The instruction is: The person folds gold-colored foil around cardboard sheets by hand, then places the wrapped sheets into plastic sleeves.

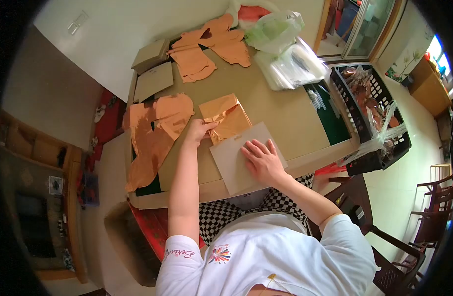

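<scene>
A stack of shiny copper-coloured sheets [231,111] lies near the middle of the table. My left hand [200,130] pinches the lower left edge of this stack between thumb and fingers. Partly over the stack's lower edge rests a grey-brown card [243,170], close to the table's front edge. On the card my right hand [261,160] lies flat with its fingers spread. Copper-coloured cut pieces [159,128] are spread out at the table's left, and more such pieces [206,47] lie at the back.
Stacked grey cards [154,81] stand at the back left of the table [305,163]. Clear plastic bags [290,64] lie at the back right. Beside the table's right edge is a black crate [352,116] with copper-coloured scraps. Wooden chairs [394,246] stand at the right.
</scene>
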The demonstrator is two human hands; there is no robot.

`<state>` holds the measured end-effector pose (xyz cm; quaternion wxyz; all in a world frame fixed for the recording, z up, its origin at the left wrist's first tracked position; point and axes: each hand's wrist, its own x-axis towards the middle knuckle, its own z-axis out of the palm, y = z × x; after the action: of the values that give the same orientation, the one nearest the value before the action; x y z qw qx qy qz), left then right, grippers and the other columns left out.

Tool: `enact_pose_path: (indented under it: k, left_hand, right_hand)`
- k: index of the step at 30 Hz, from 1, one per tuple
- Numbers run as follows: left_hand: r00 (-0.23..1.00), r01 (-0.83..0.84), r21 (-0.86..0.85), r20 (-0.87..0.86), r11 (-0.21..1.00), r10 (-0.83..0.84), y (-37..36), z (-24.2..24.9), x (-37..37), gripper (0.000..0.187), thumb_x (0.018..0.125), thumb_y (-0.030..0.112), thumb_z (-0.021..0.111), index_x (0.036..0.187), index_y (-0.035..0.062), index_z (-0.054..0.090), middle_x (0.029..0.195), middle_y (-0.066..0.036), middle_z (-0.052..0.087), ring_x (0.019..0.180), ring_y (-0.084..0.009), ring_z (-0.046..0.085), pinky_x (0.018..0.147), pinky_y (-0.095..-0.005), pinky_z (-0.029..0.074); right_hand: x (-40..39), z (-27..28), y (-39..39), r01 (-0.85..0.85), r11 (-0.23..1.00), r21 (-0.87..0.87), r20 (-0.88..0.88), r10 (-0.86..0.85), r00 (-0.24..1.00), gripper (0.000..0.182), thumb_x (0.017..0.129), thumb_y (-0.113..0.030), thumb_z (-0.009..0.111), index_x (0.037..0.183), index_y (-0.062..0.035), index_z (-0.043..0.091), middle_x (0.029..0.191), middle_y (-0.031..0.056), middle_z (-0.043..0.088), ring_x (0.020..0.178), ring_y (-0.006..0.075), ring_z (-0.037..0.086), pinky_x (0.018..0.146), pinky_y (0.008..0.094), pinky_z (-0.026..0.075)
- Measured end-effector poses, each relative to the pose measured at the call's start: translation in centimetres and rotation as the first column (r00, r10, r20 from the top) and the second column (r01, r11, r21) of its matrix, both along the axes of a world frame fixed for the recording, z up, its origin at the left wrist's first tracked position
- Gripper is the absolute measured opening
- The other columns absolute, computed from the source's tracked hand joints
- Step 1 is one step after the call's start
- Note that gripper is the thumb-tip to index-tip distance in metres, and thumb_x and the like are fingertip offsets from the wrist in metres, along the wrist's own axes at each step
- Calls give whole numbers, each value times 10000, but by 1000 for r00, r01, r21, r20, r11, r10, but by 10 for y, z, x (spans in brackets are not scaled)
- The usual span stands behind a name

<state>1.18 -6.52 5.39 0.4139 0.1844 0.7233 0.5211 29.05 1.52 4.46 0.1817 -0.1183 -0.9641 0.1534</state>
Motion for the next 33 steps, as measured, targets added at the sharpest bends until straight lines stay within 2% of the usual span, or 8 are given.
enact_pose_path:
  k: [5, 11, 14, 20, 23, 26, 29, 33]
  left_hand:
    - [998, 2, 54, -64, 999, 1, -1, -2, 0, 185, 812, 143, 722, 896, -17, 684, 823, -46, 668, 701, -122, 644, 603, -270, 533]
    - [996, -26, 127, -77, 992, 36, -2, 8, 6, 197, 826, 134, 708, 935, -30, 685, 860, -46, 681, 694, -111, 623, 627, -263, 512]
    - [977, -3, 219, -207, 976, 49, -6, 19, 17, 185, 846, 105, 681, 963, -38, 686, 885, -45, 690, 723, -103, 619, 669, -246, 487]
    - [943, 39, 136, -333, 990, 8, -9, 21, 16, 184, 863, 99, 665, 971, -48, 688, 875, -39, 692, 763, -88, 608, 710, -233, 464]
    - [950, 45, 296, -309, 954, 51, -8, 16, 14, 183, 866, 96, 661, 982, -42, 688, 870, -32, 690, 766, -81, 603, 717, -235, 471]
    - [969, 56, 297, -247, 953, 20, -10, 25, 19, 185, 871, 73, 646, 1015, -37, 681, 892, -31, 690, 777, -82, 607, 735, -242, 481]
    - [904, 84, 77, -426, 993, -43, -12, 40, 26, 199, 876, 48, 628, 1052, -36, 668, 946, -43, 689, 826, -91, 617, 762, -251, 485]
    - [938, 57, 213, -346, 975, 21, -10, 31, 24, 200, 878, 51, 624, 1055, -32, 663, 961, -40, 685, 829, -95, 618, 732, -249, 484]
  right_hand:
    - [-2, -2, 1, 7, 1000, -9, -24, -7, 1000, 420, 925, -278, 500, 1317, -128, 499, 1381, 83, 461, 1318, 256, 378, 1098, 560, 221]
    - [-10, -6, -3, 39, 999, -3, -21, -39, 999, 421, 925, -280, 504, 1319, -132, 499, 1384, 76, 458, 1326, 249, 365, 1098, 560, 223]
    - [-12, -6, -3, 45, 999, -9, -32, -45, 998, 417, 925, -275, 503, 1316, -130, 503, 1385, 77, 456, 1324, 249, 366, 1095, 564, 225]
    - [-21, -7, -3, 55, 998, -5, -55, -55, 997, 408, 916, -255, 510, 1302, -123, 511, 1382, 89, 456, 1319, 262, 371, 1089, 574, 228]
    - [-28, -8, -3, 66, 998, -9, -18, -66, 998, 437, 919, -271, 516, 1334, -137, 492, 1391, 78, 460, 1328, 254, 369, 1099, 559, 213]
    - [-30, -11, -3, 65, 998, 7, -29, -65, 997, 439, 919, -272, 515, 1336, -137, 488, 1394, 79, 457, 1333, 255, 365, 1096, 563, 218]
    - [-31, -10, -3, 69, 998, -1, -40, -69, 997, 439, 919, -268, 514, 1337, -138, 486, 1399, 81, 454, 1341, 256, 359, 1094, 566, 219]
    - [-35, -9, 0, 29, 999, -36, -12, -29, 1000, 442, 921, -253, 491, 1347, -137, 468, 1420, 73, 425, 1363, 246, 322, 1108, 571, 189]
